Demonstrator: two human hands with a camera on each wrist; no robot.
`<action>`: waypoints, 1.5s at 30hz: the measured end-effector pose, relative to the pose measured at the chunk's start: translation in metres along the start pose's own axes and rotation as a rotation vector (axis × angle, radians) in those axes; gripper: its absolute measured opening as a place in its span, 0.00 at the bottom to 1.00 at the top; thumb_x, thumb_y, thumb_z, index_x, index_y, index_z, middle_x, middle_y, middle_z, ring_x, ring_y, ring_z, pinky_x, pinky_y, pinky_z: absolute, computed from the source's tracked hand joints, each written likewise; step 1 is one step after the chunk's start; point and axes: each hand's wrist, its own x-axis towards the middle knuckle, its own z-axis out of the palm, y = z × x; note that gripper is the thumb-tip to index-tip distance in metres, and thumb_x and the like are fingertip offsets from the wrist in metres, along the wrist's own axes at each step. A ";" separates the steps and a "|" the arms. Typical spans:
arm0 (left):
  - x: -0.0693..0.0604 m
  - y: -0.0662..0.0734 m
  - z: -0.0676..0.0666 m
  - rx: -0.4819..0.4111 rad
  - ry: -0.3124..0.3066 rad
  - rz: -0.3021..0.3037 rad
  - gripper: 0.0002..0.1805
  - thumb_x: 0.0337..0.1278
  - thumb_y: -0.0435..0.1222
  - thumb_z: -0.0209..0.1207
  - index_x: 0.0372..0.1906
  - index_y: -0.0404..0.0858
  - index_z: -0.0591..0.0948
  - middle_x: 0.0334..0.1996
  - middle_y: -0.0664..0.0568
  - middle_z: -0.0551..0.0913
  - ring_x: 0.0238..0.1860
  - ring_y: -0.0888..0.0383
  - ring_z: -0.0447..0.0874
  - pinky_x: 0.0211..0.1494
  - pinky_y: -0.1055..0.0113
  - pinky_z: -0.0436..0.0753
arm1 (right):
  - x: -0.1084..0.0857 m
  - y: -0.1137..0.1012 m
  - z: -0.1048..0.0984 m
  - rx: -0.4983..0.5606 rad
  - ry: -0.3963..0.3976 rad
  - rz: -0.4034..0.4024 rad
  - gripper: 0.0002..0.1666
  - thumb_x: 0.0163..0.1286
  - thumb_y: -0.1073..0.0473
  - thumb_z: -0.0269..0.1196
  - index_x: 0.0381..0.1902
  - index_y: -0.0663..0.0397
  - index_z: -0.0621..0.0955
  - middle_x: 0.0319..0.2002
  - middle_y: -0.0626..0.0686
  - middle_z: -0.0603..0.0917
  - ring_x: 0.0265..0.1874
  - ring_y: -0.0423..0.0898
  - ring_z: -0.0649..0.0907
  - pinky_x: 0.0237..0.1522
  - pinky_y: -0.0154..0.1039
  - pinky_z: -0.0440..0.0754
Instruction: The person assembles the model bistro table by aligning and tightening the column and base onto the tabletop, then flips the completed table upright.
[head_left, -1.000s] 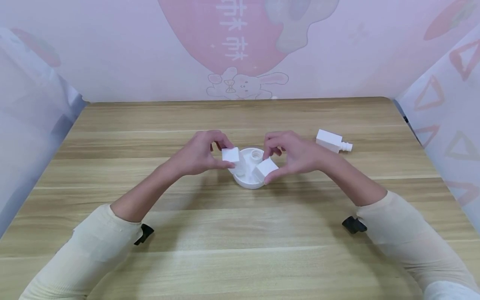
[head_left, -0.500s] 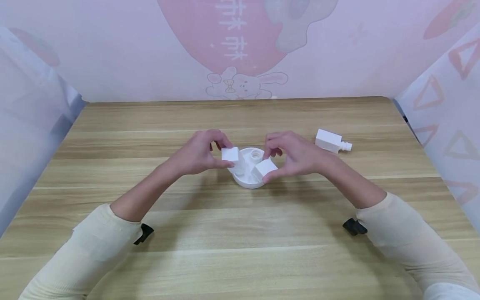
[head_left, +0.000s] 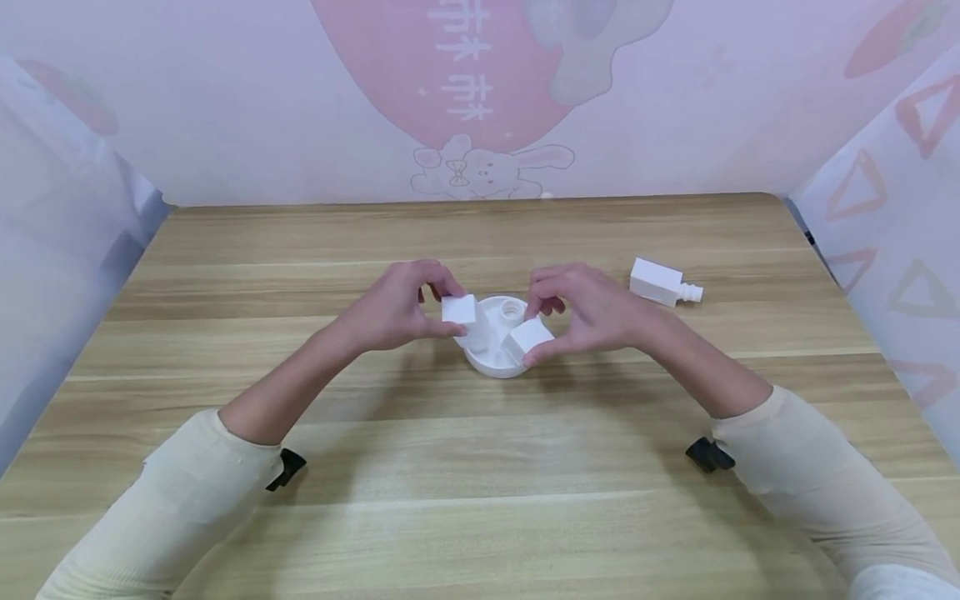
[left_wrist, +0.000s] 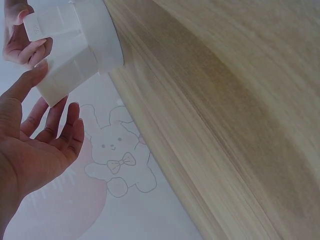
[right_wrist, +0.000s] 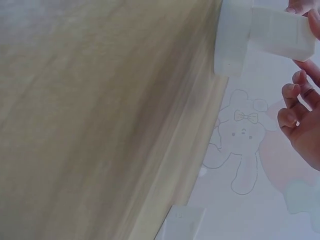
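Observation:
A round white base (head_left: 501, 365) with a raised rim lies at mid-table, with a threaded socket (head_left: 513, 311) showing near its far side. My left hand (head_left: 408, 308) pinches a white rectangular block (head_left: 460, 309) between thumb and fingers; it stands on the base's left part. On the right part, my right hand (head_left: 588, 310) grips a second white rectangular block (head_left: 532, 335), turned at an angle. In the left wrist view, both blocks rise from the base (left_wrist: 102, 37). Their lower ends are hidden, so I cannot tell how they are joined.
A third white block (head_left: 656, 282) with a threaded peg lies on its side at the back right of the wood-grain table (head_left: 480, 492). A pale printed backdrop (head_left: 300, 108) stands behind the table's far edge, with light side panels left and right.
The right-hand block and my right fingers shift very slightly to the left. Both hands keep their hold on their blocks, and the third block stays where it lies.

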 end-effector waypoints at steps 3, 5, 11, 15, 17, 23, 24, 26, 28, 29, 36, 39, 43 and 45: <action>0.000 0.000 0.001 0.000 -0.003 -0.001 0.19 0.43 0.31 0.81 0.42 0.31 0.87 0.38 0.46 0.87 0.43 0.45 0.82 0.46 0.57 0.76 | -0.002 0.001 0.002 0.043 -0.003 0.024 0.21 0.49 0.49 0.84 0.32 0.50 0.84 0.28 0.51 0.78 0.30 0.50 0.76 0.34 0.42 0.74; 0.000 -0.001 0.001 0.001 -0.003 0.000 0.20 0.43 0.31 0.81 0.43 0.31 0.87 0.38 0.46 0.87 0.43 0.47 0.82 0.46 0.57 0.76 | -0.004 0.002 0.003 0.066 -0.001 0.038 0.21 0.49 0.50 0.85 0.33 0.50 0.84 0.28 0.50 0.78 0.30 0.49 0.76 0.34 0.43 0.73; 0.001 -0.003 0.000 0.009 -0.004 0.001 0.20 0.43 0.31 0.81 0.43 0.32 0.87 0.38 0.46 0.87 0.43 0.47 0.82 0.46 0.56 0.76 | -0.007 0.004 0.006 0.092 0.024 0.079 0.22 0.48 0.50 0.85 0.34 0.47 0.83 0.27 0.49 0.78 0.28 0.47 0.76 0.33 0.39 0.72; 0.002 -0.004 -0.001 0.012 -0.015 -0.007 0.20 0.44 0.32 0.81 0.44 0.32 0.87 0.40 0.46 0.87 0.45 0.44 0.82 0.48 0.53 0.77 | -0.008 0.006 0.008 0.130 0.033 0.096 0.23 0.47 0.52 0.86 0.35 0.47 0.84 0.27 0.50 0.78 0.28 0.48 0.76 0.31 0.40 0.71; 0.002 -0.004 -0.001 0.016 -0.020 -0.008 0.20 0.45 0.32 0.80 0.44 0.32 0.87 0.40 0.47 0.87 0.45 0.44 0.82 0.48 0.53 0.77 | -0.009 0.007 0.009 0.147 0.038 0.096 0.23 0.47 0.53 0.86 0.37 0.48 0.85 0.27 0.51 0.78 0.27 0.47 0.75 0.30 0.39 0.71; 0.003 -0.002 -0.002 0.041 -0.029 0.014 0.24 0.45 0.33 0.80 0.50 0.32 0.86 0.40 0.46 0.86 0.46 0.45 0.81 0.49 0.51 0.77 | -0.015 0.012 0.007 0.215 0.052 0.119 0.26 0.48 0.56 0.85 0.45 0.51 0.87 0.28 0.51 0.77 0.28 0.46 0.74 0.30 0.40 0.69; 0.003 -0.001 -0.003 0.044 -0.028 0.018 0.26 0.45 0.33 0.80 0.51 0.32 0.85 0.41 0.45 0.86 0.46 0.45 0.81 0.50 0.50 0.77 | -0.017 0.013 0.006 0.223 0.058 0.128 0.27 0.48 0.57 0.85 0.46 0.52 0.87 0.28 0.52 0.77 0.28 0.46 0.74 0.30 0.40 0.69; 0.003 0.002 -0.003 0.047 -0.022 0.029 0.28 0.45 0.35 0.81 0.54 0.31 0.85 0.43 0.44 0.86 0.47 0.47 0.81 0.53 0.47 0.77 | -0.020 0.016 0.004 0.225 0.074 0.139 0.27 0.49 0.58 0.84 0.48 0.53 0.87 0.28 0.53 0.78 0.28 0.47 0.74 0.30 0.39 0.69; 0.003 0.006 -0.003 0.050 -0.013 0.045 0.28 0.46 0.36 0.81 0.54 0.32 0.85 0.45 0.44 0.87 0.48 0.48 0.81 0.55 0.47 0.77 | -0.024 0.018 0.000 0.220 0.097 0.144 0.26 0.51 0.59 0.83 0.48 0.54 0.87 0.28 0.56 0.78 0.28 0.50 0.74 0.30 0.38 0.68; 0.003 0.009 -0.003 0.048 -0.007 0.059 0.28 0.47 0.37 0.80 0.54 0.32 0.85 0.45 0.44 0.87 0.48 0.48 0.81 0.56 0.47 0.77 | -0.025 0.019 -0.001 0.214 0.111 0.146 0.25 0.52 0.59 0.82 0.48 0.55 0.87 0.28 0.55 0.78 0.27 0.50 0.74 0.29 0.37 0.68; 0.005 0.034 0.014 0.087 0.021 0.205 0.21 0.49 0.38 0.78 0.47 0.33 0.87 0.41 0.47 0.87 0.46 0.49 0.83 0.54 0.55 0.79 | -0.038 0.030 -0.016 0.148 0.233 0.183 0.13 0.61 0.64 0.77 0.43 0.58 0.88 0.25 0.48 0.76 0.23 0.43 0.73 0.27 0.32 0.70; 0.008 0.040 0.024 0.139 0.014 0.239 0.22 0.49 0.39 0.78 0.47 0.33 0.88 0.40 0.47 0.88 0.45 0.49 0.84 0.53 0.57 0.79 | -0.042 0.035 -0.022 0.095 0.289 0.230 0.10 0.63 0.64 0.75 0.42 0.60 0.87 0.23 0.49 0.76 0.21 0.42 0.73 0.25 0.31 0.70; 0.013 0.048 0.034 0.218 -0.010 0.281 0.22 0.49 0.42 0.79 0.47 0.34 0.89 0.39 0.49 0.90 0.44 0.51 0.85 0.54 0.57 0.79 | -0.047 0.042 -0.030 0.015 0.355 0.310 0.09 0.66 0.63 0.73 0.41 0.63 0.87 0.23 0.50 0.77 0.23 0.42 0.75 0.27 0.30 0.71; 0.014 0.051 0.038 0.260 -0.022 0.298 0.20 0.49 0.43 0.78 0.45 0.37 0.89 0.38 0.52 0.89 0.42 0.52 0.84 0.52 0.57 0.79 | -0.050 0.045 -0.034 -0.008 0.378 0.356 0.09 0.66 0.63 0.72 0.41 0.64 0.87 0.23 0.50 0.77 0.24 0.42 0.75 0.28 0.29 0.71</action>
